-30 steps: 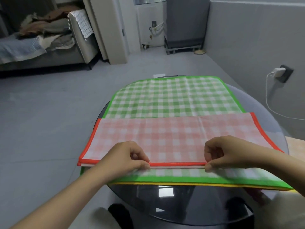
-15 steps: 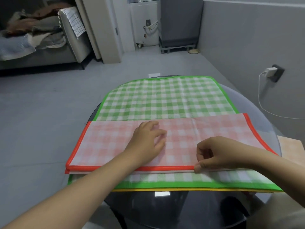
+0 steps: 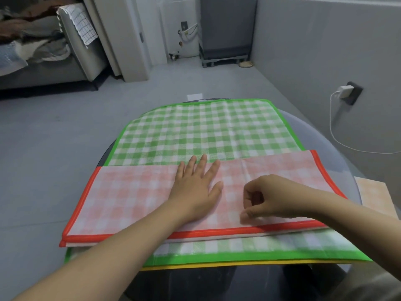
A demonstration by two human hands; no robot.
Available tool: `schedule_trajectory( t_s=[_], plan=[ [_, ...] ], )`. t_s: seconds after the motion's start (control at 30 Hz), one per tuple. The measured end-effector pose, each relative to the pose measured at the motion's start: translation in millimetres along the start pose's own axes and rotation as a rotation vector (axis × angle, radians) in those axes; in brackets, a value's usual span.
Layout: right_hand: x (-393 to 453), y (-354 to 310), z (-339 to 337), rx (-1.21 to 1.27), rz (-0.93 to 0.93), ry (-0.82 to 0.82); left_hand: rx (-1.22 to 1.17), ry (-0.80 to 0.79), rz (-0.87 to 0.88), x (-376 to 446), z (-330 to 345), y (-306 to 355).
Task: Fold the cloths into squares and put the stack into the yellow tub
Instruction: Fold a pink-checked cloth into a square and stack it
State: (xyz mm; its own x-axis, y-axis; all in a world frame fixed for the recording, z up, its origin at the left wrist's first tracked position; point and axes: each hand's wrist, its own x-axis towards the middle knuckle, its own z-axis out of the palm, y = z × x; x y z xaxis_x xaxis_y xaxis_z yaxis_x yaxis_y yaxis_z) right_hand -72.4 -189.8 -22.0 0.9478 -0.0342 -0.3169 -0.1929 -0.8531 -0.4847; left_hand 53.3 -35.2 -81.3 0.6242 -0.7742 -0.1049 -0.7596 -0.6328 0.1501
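A red-edged pink checked cloth (image 3: 130, 196), folded in half into a long strip, lies across the near half of a flat green checked cloth (image 3: 206, 131). A yellow edge of another cloth (image 3: 217, 266) peeks out beneath the green one. My left hand (image 3: 195, 187) lies flat with spread fingers on the middle of the pink cloth. Just right of it, my right hand (image 3: 269, 198) has curled fingers, its fingertips touching the pink cloth close to the near red hem. No yellow tub is in view.
The cloths cover a round dark glass table (image 3: 338, 148). A pale orange checked piece (image 3: 373, 194) lies at the table's right edge. A charger and white cable (image 3: 345, 92) hang on the right wall. Grey floor, a sofa (image 3: 43, 61) with laundry at far left.
My left hand let go of the near hem, moved forward and flattened on the pink cloth's middle. My right hand has barely moved from its place near the hem.
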Motion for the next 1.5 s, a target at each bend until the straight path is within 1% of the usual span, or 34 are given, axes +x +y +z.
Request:
schedule_trajectory(
  t_s=[0.07,0.17,0.23,0.4,0.57,0.67,0.77,0.9,1.0,1.1,1.23,1.3,1.4,1.5],
  plan=[
    [10,2,1,-0.02,-0.011,0.117,0.0,0.013,-0.002,0,1,-1],
    [28,10,8,-0.162,-0.051,0.341,0.005,0.032,-0.01,0,2,0],
    [35,14,16,-0.232,-0.047,0.386,0.005,0.036,-0.013,0,2,1],
    [36,23,35,-0.291,0.014,0.311,0.013,0.041,-0.018,0,1,2],
    [27,56,26,-0.296,0.146,0.374,0.0,0.047,-0.024,-3,0,1],
    [14,81,13,-0.296,0.258,0.37,0.0,0.044,-0.025,-4,0,1],
    [5,90,6,-0.319,0.304,0.392,0.002,0.046,-0.025,-4,1,2],
    [4,87,4,-0.303,0.304,0.383,-0.014,0.041,-0.044,-3,0,6],
    [9,78,1,-0.242,0.287,0.407,-0.029,0.037,-0.079,-3,0,17],
    [23,57,6,-0.207,0.171,0.43,-0.049,0.027,-0.085,-2,1,32],
    [44,25,26,-0.127,0.007,0.361,-0.066,0.042,-0.097,0,0,41],
    [50,18,36,-0.156,-0.017,0.354,-0.066,0.043,-0.084,0,-1,37],
    [51,16,42,-0.244,0.011,0.371,-0.069,0.046,-0.063,-6,-3,18],
    [49,16,42,-0.287,0.031,0.354,-0.065,0.053,-0.095,-17,-4,-12]
  ],
)
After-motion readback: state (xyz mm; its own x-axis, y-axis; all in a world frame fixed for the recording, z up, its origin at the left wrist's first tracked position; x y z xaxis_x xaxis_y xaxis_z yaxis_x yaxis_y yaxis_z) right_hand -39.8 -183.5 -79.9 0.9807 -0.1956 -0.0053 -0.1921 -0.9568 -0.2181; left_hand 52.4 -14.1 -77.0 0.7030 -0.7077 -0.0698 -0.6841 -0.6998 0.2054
